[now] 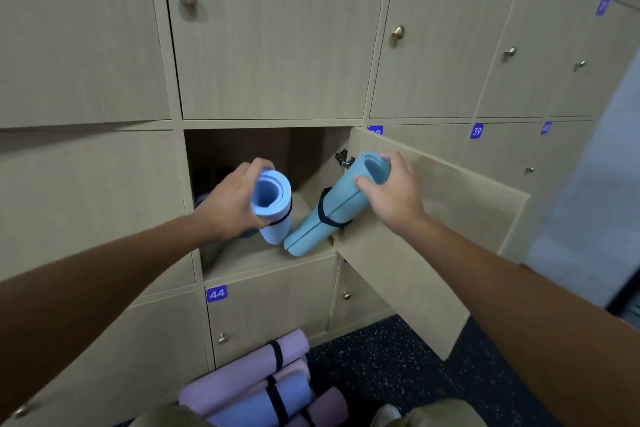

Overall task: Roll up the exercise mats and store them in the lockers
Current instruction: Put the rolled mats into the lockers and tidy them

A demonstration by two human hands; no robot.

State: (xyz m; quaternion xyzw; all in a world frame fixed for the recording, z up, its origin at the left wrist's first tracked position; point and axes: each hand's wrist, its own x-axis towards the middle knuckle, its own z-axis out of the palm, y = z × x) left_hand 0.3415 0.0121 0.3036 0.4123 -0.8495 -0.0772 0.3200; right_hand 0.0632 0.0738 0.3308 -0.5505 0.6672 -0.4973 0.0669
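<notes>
A wall of pale wood-grain lockers (277, 45) fills the view, and one open locker compartment (242, 253) at centre has its wooden door (433, 236) swung out toward 3 o'clock. On the dark speckled floor at 6 o'clock lies a pile of rolled purple and blue strapped mats (263, 388). The left hand (230, 204) grips a light blue rolled foam mat (273, 208) standing in the compartment, while the right hand (393, 192) curls round the top of a teal rolled foam mat (325, 215) leaning on the compartment's front edge.

dark speckled floor (398, 367), pale blue wall (588, 218)
</notes>
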